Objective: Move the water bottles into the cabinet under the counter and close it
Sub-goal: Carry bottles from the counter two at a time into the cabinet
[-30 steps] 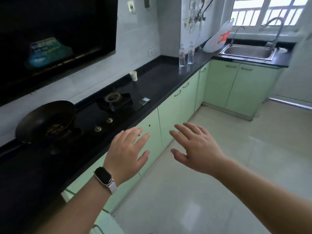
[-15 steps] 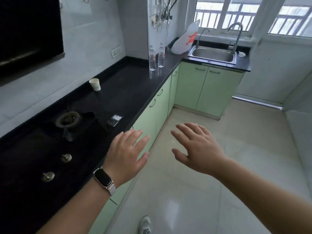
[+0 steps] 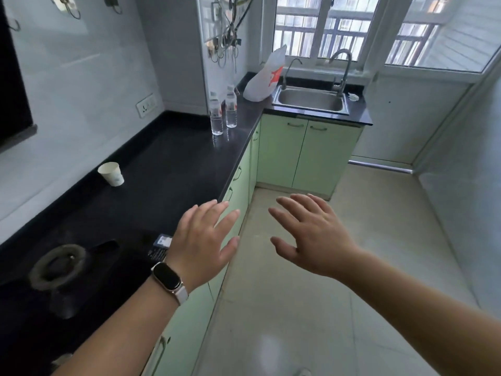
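Kitchen, L-shaped: glossy black stone counter (image 3: 173,169) along my left, turning at the far corner to meet a steel sink (image 3: 311,100) under a barred window (image 3: 339,28). Pale grey tiled walls; floor (image 3: 311,308) of large pale, shiny tiles.

Cabinets (image 3: 282,153): mint-green flat doors with slim curved metal handles, running beneath the whole counter. All doors in view are shut.

Water bottles (image 3: 223,112): two, clear plastic, ribbed, with white caps and red-and-white labels. They stand upright side by side on the counter near the far corner, just beside each other and well apart from my hands.

Plastic bag (image 3: 264,77): white, crinkled, red print, slumped on the counter between the bottles and the sink.

Paper cup (image 3: 111,173): white, tapered, standing alone near the wall, mid-counter.

Gas burner (image 3: 58,265): round dark metal ring set in a black glass hob at near left. A small dark card-like item (image 3: 161,246) lies at the hob's edge, partly hidden by my wrist; its print is too small to read.

Taps (image 3: 343,69): two curved chrome goosenecks behind the sink basin.

Left hand (image 3: 203,240): palm down, fingers spread wide, nothing in it, hovering over the counter's front edge. A smartwatch (image 3: 166,278) with rounded black face and pale strap sits on the wrist.

Right hand (image 3: 311,237): palm down, fingers splayed, empty, hovering over the floor.
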Action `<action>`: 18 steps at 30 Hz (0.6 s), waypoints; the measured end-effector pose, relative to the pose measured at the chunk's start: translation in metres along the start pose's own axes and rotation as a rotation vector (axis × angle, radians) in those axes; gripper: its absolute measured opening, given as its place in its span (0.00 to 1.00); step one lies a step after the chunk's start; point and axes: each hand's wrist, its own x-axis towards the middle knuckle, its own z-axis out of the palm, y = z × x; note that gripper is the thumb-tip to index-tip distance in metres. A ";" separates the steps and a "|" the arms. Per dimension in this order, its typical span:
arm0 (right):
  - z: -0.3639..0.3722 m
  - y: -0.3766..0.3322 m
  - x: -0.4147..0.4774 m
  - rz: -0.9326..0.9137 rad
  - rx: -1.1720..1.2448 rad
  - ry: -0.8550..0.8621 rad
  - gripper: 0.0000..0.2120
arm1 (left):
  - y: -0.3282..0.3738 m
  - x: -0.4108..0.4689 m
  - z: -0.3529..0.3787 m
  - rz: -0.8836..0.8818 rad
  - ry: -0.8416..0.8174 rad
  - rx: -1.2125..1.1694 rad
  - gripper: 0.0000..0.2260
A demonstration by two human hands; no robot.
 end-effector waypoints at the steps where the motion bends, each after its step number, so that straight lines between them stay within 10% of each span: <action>1: 0.005 0.005 0.006 0.002 0.006 0.002 0.27 | -0.003 0.007 0.004 -0.001 -0.007 0.001 0.22; 18: 0.085 0.207 0.137 -0.053 0.161 0.039 0.27 | 0.002 0.219 0.087 -0.038 -0.026 0.176 0.22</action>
